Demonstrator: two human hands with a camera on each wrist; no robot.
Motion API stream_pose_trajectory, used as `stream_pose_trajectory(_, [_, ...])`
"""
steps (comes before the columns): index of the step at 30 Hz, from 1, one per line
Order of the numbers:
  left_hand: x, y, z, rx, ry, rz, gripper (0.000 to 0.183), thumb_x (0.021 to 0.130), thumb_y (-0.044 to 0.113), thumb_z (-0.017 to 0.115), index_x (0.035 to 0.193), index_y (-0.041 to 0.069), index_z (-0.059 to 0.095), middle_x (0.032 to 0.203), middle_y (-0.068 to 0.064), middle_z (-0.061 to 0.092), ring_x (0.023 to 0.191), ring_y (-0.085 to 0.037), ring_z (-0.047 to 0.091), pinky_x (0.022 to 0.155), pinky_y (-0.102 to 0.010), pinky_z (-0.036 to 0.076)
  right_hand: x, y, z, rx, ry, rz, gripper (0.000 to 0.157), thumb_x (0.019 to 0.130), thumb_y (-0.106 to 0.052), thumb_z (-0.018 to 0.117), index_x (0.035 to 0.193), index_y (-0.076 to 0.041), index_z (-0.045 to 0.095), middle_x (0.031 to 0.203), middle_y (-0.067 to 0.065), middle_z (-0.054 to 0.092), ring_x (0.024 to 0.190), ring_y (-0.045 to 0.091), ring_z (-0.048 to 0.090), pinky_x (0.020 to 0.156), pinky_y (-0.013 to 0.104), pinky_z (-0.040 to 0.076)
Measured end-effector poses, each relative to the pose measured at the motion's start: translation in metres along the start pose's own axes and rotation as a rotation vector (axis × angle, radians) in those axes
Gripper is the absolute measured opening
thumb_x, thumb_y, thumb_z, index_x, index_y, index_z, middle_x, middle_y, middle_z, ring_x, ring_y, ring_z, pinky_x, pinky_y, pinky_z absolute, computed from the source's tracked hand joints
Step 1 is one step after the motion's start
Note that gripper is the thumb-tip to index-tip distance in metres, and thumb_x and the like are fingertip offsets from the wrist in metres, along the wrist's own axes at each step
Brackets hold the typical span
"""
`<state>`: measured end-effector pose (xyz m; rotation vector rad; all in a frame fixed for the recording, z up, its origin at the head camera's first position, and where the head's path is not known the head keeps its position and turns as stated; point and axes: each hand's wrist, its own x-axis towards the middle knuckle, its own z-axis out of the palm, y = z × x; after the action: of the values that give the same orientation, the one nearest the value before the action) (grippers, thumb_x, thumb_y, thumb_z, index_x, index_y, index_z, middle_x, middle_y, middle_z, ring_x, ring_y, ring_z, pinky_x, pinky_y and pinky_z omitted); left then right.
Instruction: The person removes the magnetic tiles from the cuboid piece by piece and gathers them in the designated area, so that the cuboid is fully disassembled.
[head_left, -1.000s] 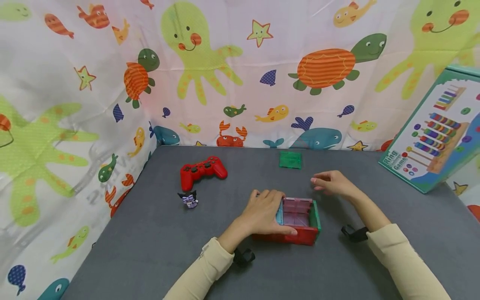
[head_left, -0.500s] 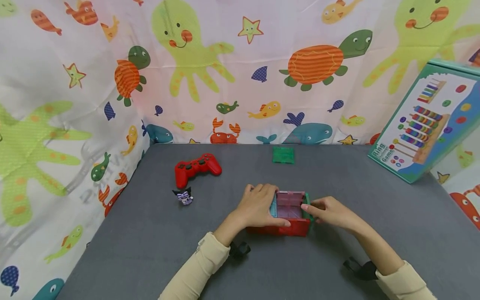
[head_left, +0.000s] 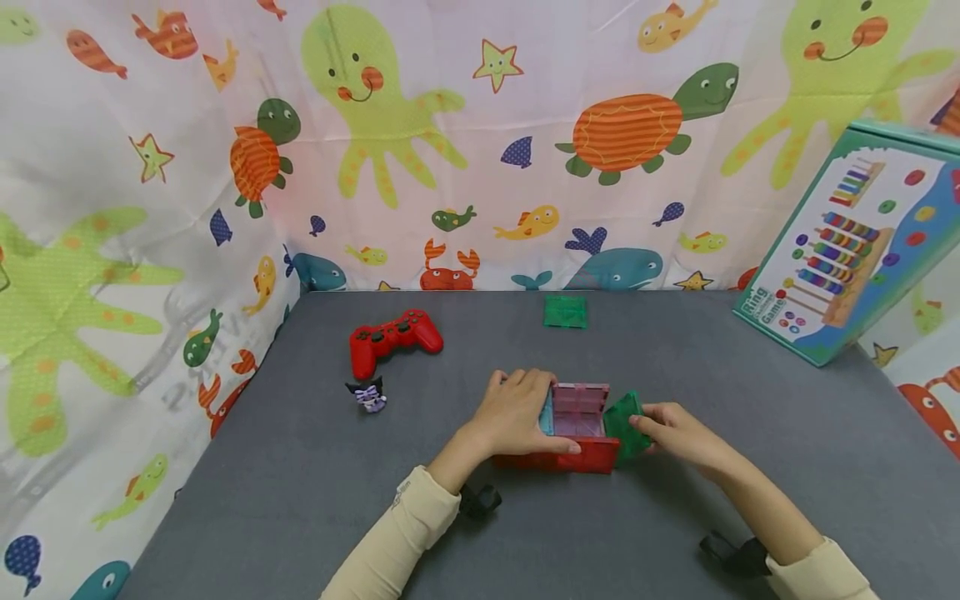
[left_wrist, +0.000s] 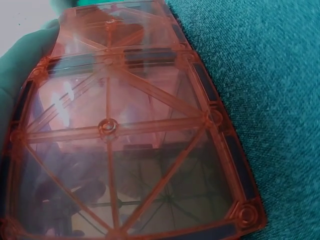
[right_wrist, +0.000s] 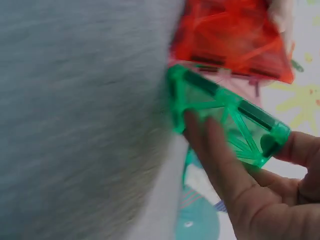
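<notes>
A box of see-through magnetic tiles stands on the table, with red tiles (head_left: 592, 457) in front, a pink tile (head_left: 581, 398) behind and blue (head_left: 547, 417) toward the left. My left hand (head_left: 516, 414) grips the box from above, thumb along the red front; the left wrist view shows the red tiles (left_wrist: 107, 127) up close. At the box's right end, my right hand (head_left: 678, 431) pinches a green magnetic tile (head_left: 622, 427). This tile (right_wrist: 227, 105) leans outward, its inner edge near the box; whether they touch I cannot tell.
Another green tile (head_left: 566, 311) lies flat near the back edge. Left of the box are a red game controller (head_left: 395, 337) and a small purple-and-black figure (head_left: 369, 395). A ring game box (head_left: 847, 246) stands tilted at the right, before the printed curtain.
My right hand came to the box's right end, took hold of the green tile there and swung it outward to the right. My left hand stays on the box.
</notes>
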<state>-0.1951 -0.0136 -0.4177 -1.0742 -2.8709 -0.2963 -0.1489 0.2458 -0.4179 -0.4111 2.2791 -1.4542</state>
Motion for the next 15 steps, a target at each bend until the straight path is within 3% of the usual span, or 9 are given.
stream_pose_trajectory(4, [-0.001, -0.002, 0.000, 0.012, 0.009, -0.009, 0.087, 0.064, 0.079, 0.054, 0.124, 0.017, 0.043, 0.111, 0.006, 0.051, 0.096, -0.009, 0.045, 0.081, -0.035, 0.028, -0.005, 0.015, -0.006, 0.203, -0.095, -0.030, 0.045, 0.101, -0.017, 0.032, 0.123, 0.022, 0.037, 0.103, 0.003, 0.067, 0.092, 0.008, 0.065, 0.083, 0.033, 0.051])
stream_pose_trajectory(9, [0.000, -0.002, -0.002, 0.002, 0.011, -0.002, 0.086, 0.065, 0.079, 0.054, 0.124, 0.017, 0.043, 0.110, 0.006, 0.051, 0.096, -0.010, 0.045, 0.081, -0.035, 0.028, -0.008, 0.027, -0.010, 0.344, -0.137, -0.049, 0.053, 0.101, -0.018, 0.035, 0.130, 0.024, 0.023, 0.113, 0.001, 0.064, 0.100, 0.010, 0.062, 0.086, 0.032, 0.049])
stream_pose_trajectory(15, [0.001, 0.001, 0.000, -0.004, -0.007, -0.003, 0.087, 0.065, 0.079, 0.053, 0.125, 0.017, 0.042, 0.111, 0.005, 0.051, 0.097, -0.010, 0.045, 0.081, -0.035, 0.028, -0.015, 0.037, -0.014, 0.504, -0.252, -0.058, 0.064, 0.097, -0.002, 0.037, 0.135, 0.021, -0.009, 0.127, 0.001, 0.056, 0.114, 0.009, 0.056, 0.093, 0.029, 0.045])
